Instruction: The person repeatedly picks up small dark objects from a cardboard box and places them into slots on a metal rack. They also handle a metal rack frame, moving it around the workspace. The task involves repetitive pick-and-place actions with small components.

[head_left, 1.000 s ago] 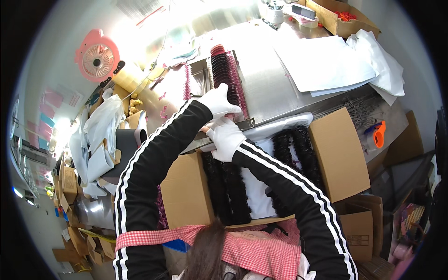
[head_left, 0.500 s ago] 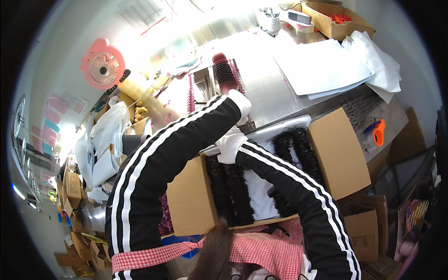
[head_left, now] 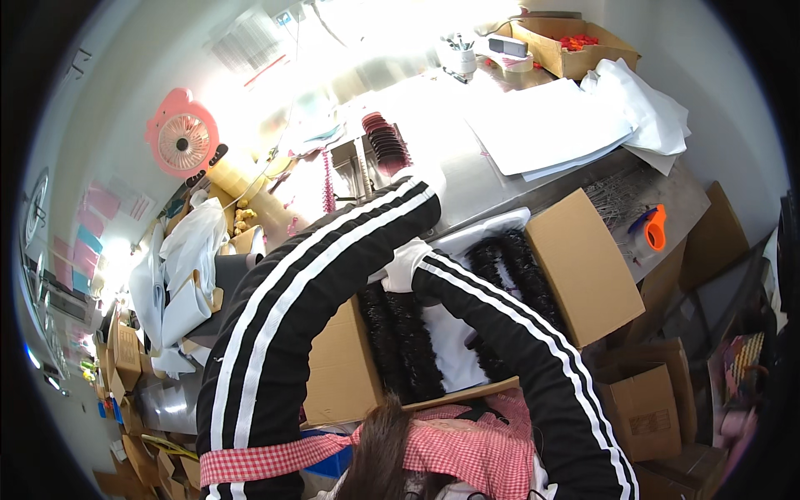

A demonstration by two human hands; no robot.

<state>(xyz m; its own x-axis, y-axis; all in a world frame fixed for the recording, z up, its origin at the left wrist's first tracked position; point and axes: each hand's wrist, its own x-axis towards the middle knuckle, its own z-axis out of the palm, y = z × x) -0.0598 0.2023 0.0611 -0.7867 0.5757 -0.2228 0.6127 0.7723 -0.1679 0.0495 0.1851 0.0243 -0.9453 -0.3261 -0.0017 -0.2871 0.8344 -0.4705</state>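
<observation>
My left hand [head_left: 428, 177], in a white glove, reaches over the metal worktable beside a stack of dark red, curved strips [head_left: 386, 143]. Its fingers are hidden behind the sleeve and wrist. The strips stand in a metal fixture [head_left: 350, 171] with pink beaded strands [head_left: 327, 182] along its side. My right hand [head_left: 406, 265], gloved in white too, is at the table's near edge, over an open cardboard box [head_left: 587, 267]. Its fingers are out of sight, and whatever it touches cannot be made out. Inside the box, black fluffy garlands [head_left: 408, 342] lie on white lining.
White sheets [head_left: 554, 125] and a crumpled white bag [head_left: 642, 108] lie at the right of the table. Thin metal wires [head_left: 612, 204] sit near orange-handled scissors or a similar tool [head_left: 656, 227]. A pink fan [head_left: 183, 137] stands at the left. More cardboard boxes [head_left: 654, 408] are at lower right.
The whole view has shifted and turned slightly. My left hand has moved a little right and away from me, and the red strips look more fanned out. The right hand has hardly moved.
</observation>
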